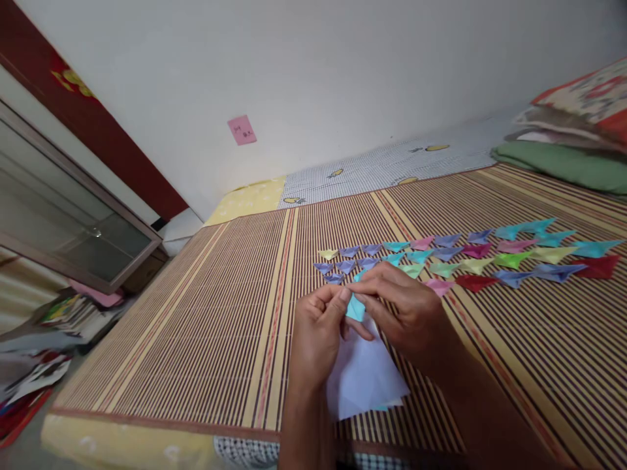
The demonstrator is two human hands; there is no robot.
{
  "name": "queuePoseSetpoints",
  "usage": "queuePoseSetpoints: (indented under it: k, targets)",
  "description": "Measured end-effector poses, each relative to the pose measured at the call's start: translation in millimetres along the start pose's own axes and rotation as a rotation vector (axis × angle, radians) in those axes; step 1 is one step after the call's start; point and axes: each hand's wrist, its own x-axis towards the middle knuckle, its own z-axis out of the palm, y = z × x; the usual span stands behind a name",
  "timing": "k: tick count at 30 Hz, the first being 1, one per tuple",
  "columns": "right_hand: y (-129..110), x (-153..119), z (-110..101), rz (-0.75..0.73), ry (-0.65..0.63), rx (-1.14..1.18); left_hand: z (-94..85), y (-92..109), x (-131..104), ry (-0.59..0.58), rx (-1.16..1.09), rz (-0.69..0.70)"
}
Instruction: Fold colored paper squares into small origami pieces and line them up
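Note:
A small piece of folded turquoise paper [355,309] is pinched between both hands above the striped mat. My left hand [318,333] grips its left side between thumb and fingers. From the right, my right hand [406,307] closes thumb and fingertips on its upper edge. Part of the paper is hidden by the fingers. Beneath the hands lies a fanned stack of pale paper sheets [367,375], with a bit of turquoise showing at its lower edge. Beyond them, several folded paper figures [447,253] in blue, turquoise, pink, green, yellow and red sit in rows.
The striped mat [196,333] covers a bed against a white wall. Folded bedding, with a green piece [563,164] below a floral one, is piled at the right back. A glass-fronted cabinet [63,196] and stacked books [68,313] stand off the bed's left side.

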Motion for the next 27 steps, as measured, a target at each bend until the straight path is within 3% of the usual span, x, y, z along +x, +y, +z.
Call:
queuePoseSetpoints:
  k: [7,13,27]
  targets:
    - [-2.5,-0.5,-10.0,0.043,-0.142,0.110,-8.7,-3.7,3.3,0.034,-0.106,-0.039]
    - [-0.6,-2.0,-6.8,0.034,-0.172,0.143,-6.7,-4.7,3.9,0.012,-0.143,-0.052]
    - [-4.0,1.1,-4.6,0.113,-0.037,0.136,0.0,-1.6,-0.4,0.003,0.006,0.055]
